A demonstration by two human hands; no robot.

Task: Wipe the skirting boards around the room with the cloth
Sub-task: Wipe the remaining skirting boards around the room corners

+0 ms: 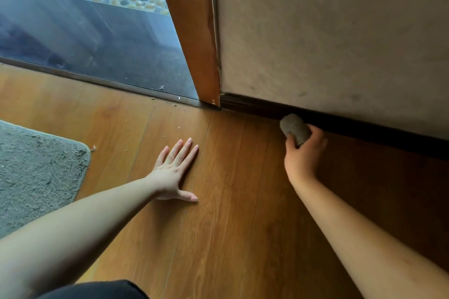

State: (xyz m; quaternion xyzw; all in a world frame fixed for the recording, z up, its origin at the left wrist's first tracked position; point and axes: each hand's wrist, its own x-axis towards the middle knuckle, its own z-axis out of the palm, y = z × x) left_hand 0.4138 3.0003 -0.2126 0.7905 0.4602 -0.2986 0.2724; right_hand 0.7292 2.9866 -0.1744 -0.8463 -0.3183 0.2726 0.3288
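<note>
So the right hand [302,153] grips a bunched-up grey cloth [294,128], fingers curled round it, and the cloth's rounded end pokes up and away from the wrist, pressed against the dark skirting board [252,107] just right of the wooden door frame [194,31]. The board's long axis runs along the foot of the beige wall [340,31], dropping toward the right. The left hand [173,172] lies flat on the wood floor [218,226], fingers spread wide, near a grey rug [36,172]. Crumbs dot the threshold [102,80].
</note>
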